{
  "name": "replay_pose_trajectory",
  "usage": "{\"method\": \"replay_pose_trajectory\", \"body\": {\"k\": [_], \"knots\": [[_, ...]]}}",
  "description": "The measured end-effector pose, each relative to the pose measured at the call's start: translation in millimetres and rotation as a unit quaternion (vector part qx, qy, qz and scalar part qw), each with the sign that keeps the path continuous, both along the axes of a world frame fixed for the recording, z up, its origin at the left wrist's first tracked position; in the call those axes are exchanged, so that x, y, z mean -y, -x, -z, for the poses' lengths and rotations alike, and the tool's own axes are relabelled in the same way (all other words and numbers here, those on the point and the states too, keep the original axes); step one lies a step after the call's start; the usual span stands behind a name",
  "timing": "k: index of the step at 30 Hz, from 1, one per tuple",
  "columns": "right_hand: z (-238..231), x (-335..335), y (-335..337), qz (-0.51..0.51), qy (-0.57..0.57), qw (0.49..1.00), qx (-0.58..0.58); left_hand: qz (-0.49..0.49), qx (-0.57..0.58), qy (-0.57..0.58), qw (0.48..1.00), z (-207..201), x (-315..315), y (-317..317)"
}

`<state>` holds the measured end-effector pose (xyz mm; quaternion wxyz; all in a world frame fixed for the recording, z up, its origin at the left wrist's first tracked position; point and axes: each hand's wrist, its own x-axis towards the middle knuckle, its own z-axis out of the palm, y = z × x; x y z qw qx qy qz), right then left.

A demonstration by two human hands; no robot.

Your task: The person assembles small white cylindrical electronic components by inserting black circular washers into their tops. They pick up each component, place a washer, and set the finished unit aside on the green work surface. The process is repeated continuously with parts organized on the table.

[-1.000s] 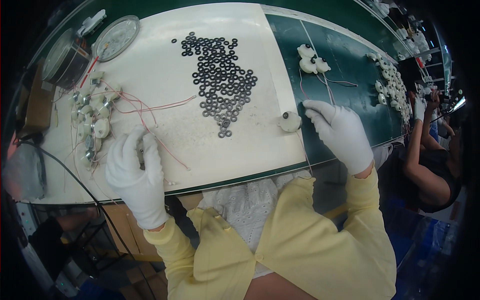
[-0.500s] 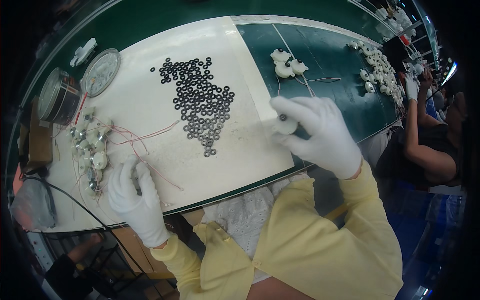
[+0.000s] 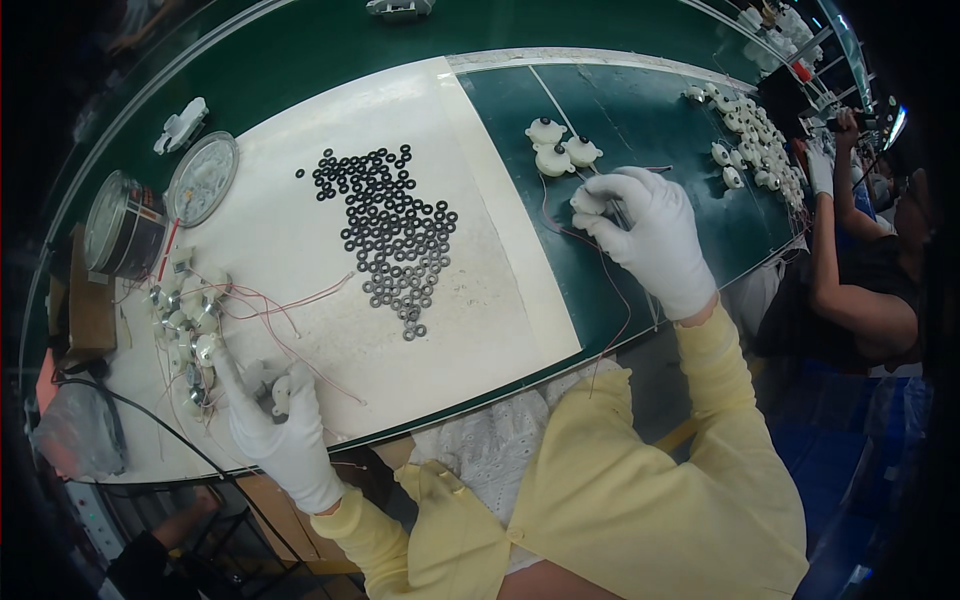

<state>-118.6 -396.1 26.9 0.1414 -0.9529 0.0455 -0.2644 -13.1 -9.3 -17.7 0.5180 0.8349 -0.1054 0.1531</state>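
Note:
My right hand, in a white glove, pinches a small white motor over the green mat; the fingers partly cover it. Just beyond it sit three white motors with black tops, their thin wires trailing. My left hand, also gloved, stretches its index finger to a motor at the near side of the left pile of wired motors. Its other fingers curl around a small whitish part that looks like a motor, mostly hidden. Many small black rings lie loose on the white board between my hands.
A clear tub, a round clear lid and a cardboard box stand at the left. A black cable crosses the near left corner. More white motors crowd the mat's far right, near another person's gloved hand.
My right hand has moved from the board's right edge onto the green mat with its motor, near the three motors. My left index finger has stretched out to the pile. The view has shifted slightly.

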Motion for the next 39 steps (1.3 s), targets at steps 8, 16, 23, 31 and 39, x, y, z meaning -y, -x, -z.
{"method": "replay_pose_trajectory", "body": {"k": [8, 16, 23, 31, 39], "knots": [[-1, 3, -1, 0.061, 0.093, 0.993, -0.023, 0.014, 0.192, -0.191, 0.963, 1, -13, -7], [-28, -64, 41, 0.038, -0.132, 0.984, 0.11, -0.167, 0.293, -0.062, 0.939, -17, 0, 24], [-8, -142, 9, -0.367, -0.516, 0.773, -0.035, 0.013, 0.505, -0.048, 0.862, -27, 87, 45], [-10, -156, 9, -0.196, -0.659, 0.687, -0.236, 0.157, 0.343, -0.131, 0.917, -60, 93, 57], [15, -111, 30, -0.265, -0.756, 0.554, -0.224, 0.053, 0.236, -0.387, 0.89, -80, 33, -73]]}}
